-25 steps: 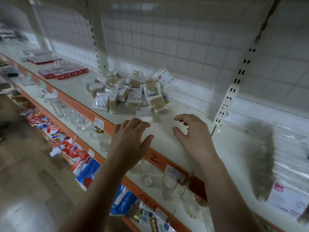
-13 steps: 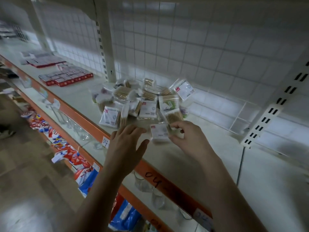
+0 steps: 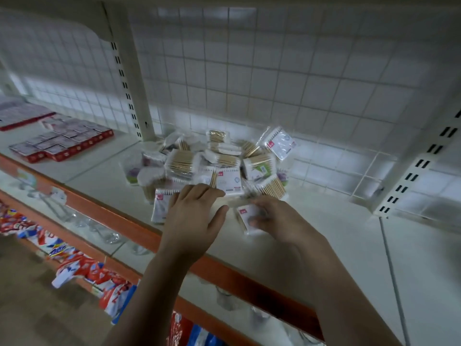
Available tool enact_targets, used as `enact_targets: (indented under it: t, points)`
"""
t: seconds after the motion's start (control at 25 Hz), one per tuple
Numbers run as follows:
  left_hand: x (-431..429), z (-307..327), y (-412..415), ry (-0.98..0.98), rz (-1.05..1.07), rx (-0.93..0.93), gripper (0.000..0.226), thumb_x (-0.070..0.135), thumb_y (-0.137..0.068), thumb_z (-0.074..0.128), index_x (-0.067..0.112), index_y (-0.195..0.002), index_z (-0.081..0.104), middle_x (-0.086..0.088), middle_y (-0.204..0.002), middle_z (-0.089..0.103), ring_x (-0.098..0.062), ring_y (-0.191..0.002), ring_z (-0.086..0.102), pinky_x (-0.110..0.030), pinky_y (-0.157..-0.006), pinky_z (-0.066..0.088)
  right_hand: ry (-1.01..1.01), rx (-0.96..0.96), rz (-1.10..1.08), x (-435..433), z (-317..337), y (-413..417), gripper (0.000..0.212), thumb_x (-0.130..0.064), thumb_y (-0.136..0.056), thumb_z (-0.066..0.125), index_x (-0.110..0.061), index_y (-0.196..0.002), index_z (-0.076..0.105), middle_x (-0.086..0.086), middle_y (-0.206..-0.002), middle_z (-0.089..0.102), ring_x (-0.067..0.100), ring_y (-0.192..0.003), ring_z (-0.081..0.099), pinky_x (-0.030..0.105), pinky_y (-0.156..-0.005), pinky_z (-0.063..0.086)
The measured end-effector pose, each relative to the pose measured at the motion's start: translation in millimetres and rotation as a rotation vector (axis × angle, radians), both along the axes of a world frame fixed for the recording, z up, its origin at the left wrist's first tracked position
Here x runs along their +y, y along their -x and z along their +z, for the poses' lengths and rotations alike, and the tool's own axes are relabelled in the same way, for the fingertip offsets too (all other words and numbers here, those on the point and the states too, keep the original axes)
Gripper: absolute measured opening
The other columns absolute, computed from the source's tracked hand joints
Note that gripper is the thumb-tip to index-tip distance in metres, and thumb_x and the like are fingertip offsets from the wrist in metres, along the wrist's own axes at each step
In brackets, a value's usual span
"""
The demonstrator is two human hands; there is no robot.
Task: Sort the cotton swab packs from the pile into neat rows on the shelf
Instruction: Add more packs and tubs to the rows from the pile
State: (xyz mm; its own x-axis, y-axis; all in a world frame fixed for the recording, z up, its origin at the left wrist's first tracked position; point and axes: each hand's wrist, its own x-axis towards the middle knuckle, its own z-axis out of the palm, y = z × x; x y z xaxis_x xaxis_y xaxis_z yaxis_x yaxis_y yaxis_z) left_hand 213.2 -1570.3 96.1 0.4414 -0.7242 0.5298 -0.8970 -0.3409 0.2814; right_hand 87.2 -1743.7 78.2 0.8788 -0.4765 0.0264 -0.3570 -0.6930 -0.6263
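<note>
A loose pile of cotton swab packs (image 3: 214,161) lies on the white shelf (image 3: 336,236) against the tiled back wall. My right hand (image 3: 279,218) grips one white cotton swab pack (image 3: 245,216) by its edge, just in front of the pile near the shelf surface. My left hand (image 3: 194,218) is spread palm down over the pile's front edge, its fingertips on or just above another pack (image 3: 161,203). Whether it presses that pack I cannot tell.
An orange shelf lip (image 3: 139,233) runs along the front. Red and white boxes (image 3: 62,143) sit in rows to the left. A slotted upright (image 3: 129,78) stands behind the pile, another upright (image 3: 414,171) at right. Glasses and colourful bags fill the lower shelves.
The view closed in on the pile. My right hand took hold of a pack at the pile's front and drew it toward me; my left hand moved forward onto the pile's edge.
</note>
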Motion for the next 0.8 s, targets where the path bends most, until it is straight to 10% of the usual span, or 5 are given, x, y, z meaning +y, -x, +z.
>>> enact_targets:
  t: [0.12, 0.32, 0.8]
  points:
    - [-1.4, 0.4, -11.8, 0.02, -0.044, -0.002, 0.036, 0.045, -0.086, 0.043, 0.024, -0.106, 0.065, 0.007, -0.104, 0.063, -0.018, -0.097, 0.057, -0.032, -0.081, 0.037, -0.045, 0.004, 0.046, 1.4, 0.6, -1.2, 0.041, -0.022, -0.082, 0.07, -0.05, -0.108, 0.057, -0.021, -0.098, 0.045, 0.001, -0.088, 0.05, 0.014, -0.078, 0.039]
    - [-11.6, 0.2, -22.2, 0.02, -0.091, -0.025, 0.037, 0.045, -0.086, 0.043, 0.023, -0.103, 0.066, 0.005, -0.102, 0.064, -0.02, -0.097, 0.058, -0.036, -0.083, 0.043, 0.065, 0.035, -0.067, 4.1, -3.5, 0.3, 0.059, -0.03, -0.073, 0.077, -0.024, -0.128, 0.055, -0.004, -0.109, 0.038, 0.012, -0.098, 0.047, 0.023, -0.087, 0.041]
    - [-70.8, 19.7, -51.8, -0.15, -0.104, -0.05, 0.027, 0.036, -0.087, 0.059, 0.028, -0.113, 0.064, 0.008, -0.109, 0.065, -0.016, -0.105, 0.057, -0.032, -0.093, 0.029, -0.013, -0.315, -0.312, 8.8, 19.3, 23.7, 0.032, -0.018, -0.067, 0.082, -0.021, -0.078, 0.052, 0.0, -0.076, 0.059, 0.016, -0.072, 0.053, 0.017, -0.058, 0.039]
